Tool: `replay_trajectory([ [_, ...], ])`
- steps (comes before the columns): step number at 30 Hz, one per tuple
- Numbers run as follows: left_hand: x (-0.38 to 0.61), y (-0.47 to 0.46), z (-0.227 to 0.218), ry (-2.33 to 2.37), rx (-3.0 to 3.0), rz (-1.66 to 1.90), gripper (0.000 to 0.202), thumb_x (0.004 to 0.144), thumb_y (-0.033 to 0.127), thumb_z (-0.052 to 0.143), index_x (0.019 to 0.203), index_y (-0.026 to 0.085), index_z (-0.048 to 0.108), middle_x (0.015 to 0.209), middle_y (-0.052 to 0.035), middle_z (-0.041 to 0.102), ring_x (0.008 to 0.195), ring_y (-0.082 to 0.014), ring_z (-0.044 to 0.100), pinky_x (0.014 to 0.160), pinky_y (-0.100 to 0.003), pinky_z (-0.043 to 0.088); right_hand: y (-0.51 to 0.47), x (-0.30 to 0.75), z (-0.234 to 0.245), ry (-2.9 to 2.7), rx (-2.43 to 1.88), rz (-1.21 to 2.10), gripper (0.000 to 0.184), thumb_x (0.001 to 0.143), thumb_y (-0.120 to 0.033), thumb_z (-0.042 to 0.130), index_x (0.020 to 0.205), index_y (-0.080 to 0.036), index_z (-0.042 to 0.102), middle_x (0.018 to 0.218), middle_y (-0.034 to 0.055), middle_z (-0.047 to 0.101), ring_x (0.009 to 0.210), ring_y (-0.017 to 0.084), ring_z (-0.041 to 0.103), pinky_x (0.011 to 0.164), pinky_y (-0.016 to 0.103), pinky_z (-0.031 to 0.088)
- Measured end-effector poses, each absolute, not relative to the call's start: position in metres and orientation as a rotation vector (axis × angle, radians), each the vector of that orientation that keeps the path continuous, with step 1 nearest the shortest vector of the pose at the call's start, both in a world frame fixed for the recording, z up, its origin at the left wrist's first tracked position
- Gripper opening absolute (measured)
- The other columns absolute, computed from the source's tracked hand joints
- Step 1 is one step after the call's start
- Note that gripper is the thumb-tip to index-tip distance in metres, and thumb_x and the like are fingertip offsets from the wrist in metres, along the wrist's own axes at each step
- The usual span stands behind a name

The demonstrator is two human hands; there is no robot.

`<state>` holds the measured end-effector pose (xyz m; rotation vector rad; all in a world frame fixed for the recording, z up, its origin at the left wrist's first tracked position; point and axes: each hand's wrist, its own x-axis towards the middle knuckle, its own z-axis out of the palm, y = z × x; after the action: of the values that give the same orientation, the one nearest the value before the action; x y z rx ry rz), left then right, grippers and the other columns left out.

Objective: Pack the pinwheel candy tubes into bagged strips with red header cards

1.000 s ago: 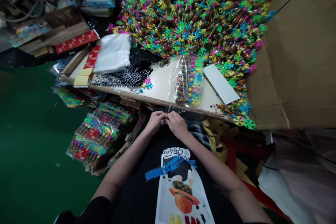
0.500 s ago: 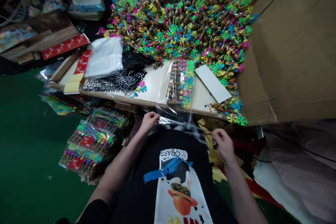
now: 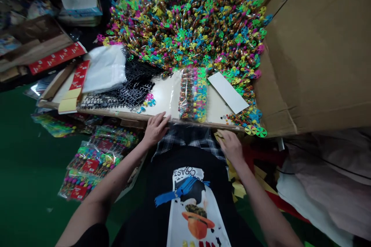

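A clear plastic bag [image 3: 174,100] lies on the table at its front edge, holding a row of candy-filled tubes with pinwheel tops [image 3: 193,94]. My left hand [image 3: 156,128] is at the bag's lower left corner, fingers bent over the table edge and closed on the plastic. Its thumb is mostly hidden. Just past the lower right corner, my right hand [image 3: 231,146] has curled fingers close to the edge. What those fingers hold, if anything, cannot be made out. Between the hands, the bag's near end lies along the table edge.
Behind the bag rises a big heap of pinwheel candy tubes [image 3: 185,23]. A white card strip [image 3: 228,92] lies to the right, beside a large cardboard box [image 3: 319,54]. White plastic bags [image 3: 104,67] and black netting [image 3: 136,81] lie left. Packed bags [image 3: 89,166] are stacked below.
My left hand has risen to the table edge. My right hand has moved left and up towards the bag; the thin strip stretched between the hands no longer shows. The view has shifted slightly.
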<state>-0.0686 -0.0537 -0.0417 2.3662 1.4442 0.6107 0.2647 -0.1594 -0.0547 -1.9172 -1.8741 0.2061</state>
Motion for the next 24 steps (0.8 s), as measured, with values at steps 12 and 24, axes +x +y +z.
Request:
replay_trajectory([
  [12, -0.041, -0.036, -0.015, 1.225, 1.589, 0.884, 0.021, 0.079, 0.037, 0.055, 0.075, 0.022, 0.069, 0.083, -0.0071, 0.072, 0.097, -0.0236, 0.063, 0.09, -0.037, 0.042, -0.081, 0.221, -0.031, -1.391, -1.51, 0.753, 0.027, 0.084, -0.044, 0.053, 0.076, -0.02, 0.063, 0.087, 0.0053, 0.071, 0.086, 0.02, 0.067, 0.079, 0.035, 0.052],
  [24, 0.003, -0.013, -0.023, 1.942, 1.879, 0.69, 0.027, 0.084, 0.026, 0.046, 0.057, 0.021, 0.045, 0.06, -0.0041, 0.056, 0.07, -0.0207, 0.052, 0.084, -0.039, 0.03, -0.052, 0.199, -0.026, -1.173, -2.105, 0.518, 0.034, 0.078, -0.045, 0.052, 0.053, -0.022, 0.046, 0.046, -0.0018, 0.052, 0.047, 0.014, 0.045, 0.058, 0.027, 0.034],
])
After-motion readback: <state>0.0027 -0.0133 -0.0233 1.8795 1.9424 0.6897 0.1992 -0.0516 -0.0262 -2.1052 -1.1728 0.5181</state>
